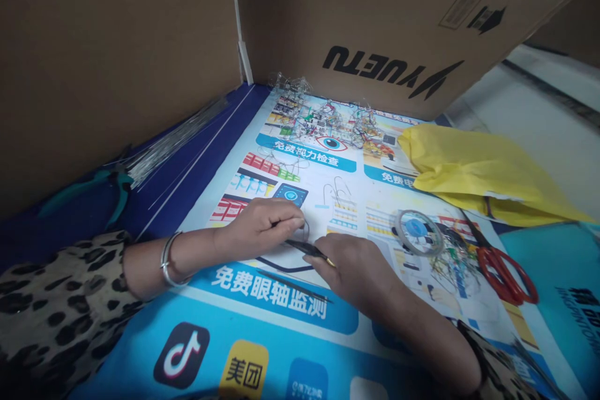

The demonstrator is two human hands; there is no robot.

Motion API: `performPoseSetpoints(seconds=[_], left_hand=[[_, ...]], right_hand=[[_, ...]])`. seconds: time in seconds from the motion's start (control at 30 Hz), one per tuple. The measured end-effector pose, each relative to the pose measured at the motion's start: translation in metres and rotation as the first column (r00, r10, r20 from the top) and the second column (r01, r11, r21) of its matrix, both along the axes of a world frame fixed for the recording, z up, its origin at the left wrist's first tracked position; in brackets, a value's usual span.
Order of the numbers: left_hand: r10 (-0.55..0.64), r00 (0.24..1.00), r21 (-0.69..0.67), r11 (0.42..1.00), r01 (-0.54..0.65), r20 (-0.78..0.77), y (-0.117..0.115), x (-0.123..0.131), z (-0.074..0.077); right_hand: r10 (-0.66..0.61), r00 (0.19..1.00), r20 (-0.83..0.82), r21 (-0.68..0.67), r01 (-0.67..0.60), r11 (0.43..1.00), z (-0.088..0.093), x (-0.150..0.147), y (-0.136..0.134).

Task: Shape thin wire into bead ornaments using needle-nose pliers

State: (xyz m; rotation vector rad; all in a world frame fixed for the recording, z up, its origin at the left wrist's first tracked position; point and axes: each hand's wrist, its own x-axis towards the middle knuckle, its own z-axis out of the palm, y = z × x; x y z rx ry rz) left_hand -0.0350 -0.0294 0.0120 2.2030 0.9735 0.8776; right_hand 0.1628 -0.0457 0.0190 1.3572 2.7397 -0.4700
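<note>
My left hand (267,225) is closed in a pinch over the printed sheet, and a thin, dark curved wire (307,229) shows by its fingertips. Just to the right, my right hand (354,269) is closed round a slim black pointed piece (304,249) with a gold-coloured end. The black piece's tip points toward the left fingertips. I cannot make out whether the wire and the piece are joined. A long, thin dark item (295,286) lies on the sheet below both hands. Several fine bent wires (336,190) rest on the sheet beyond them.
Tangled wire pieces (328,115) lie toward the back by a cardboard box (375,19). At left are green-handled pliers (119,190) and a wire bundle (173,137). A clear tape roll (398,234), red-handled scissors (506,275) and a yellow bag (469,169) are at right.
</note>
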Motion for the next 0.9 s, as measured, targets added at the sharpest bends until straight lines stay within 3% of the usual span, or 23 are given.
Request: performPoseSetpoints(seconds=[0.7, 0.9], left_hand=[[-0.018, 1.0, 0.101, 0.995, 0.018, -0.007, 0.0001, 0.0007, -0.0011], [-0.019, 1.0, 0.058, 0.998, 0.019, -0.01, -0.0001, 0.0004, -0.0004]], right_hand=[[0.021, 0.999, -0.041, -0.065, -0.024, 0.998, 0.0058, 0.0025, 0.006], [0.02, 0.999, -0.038, -0.07, -0.022, 0.997, 0.0051, 0.0029, 0.0065]])
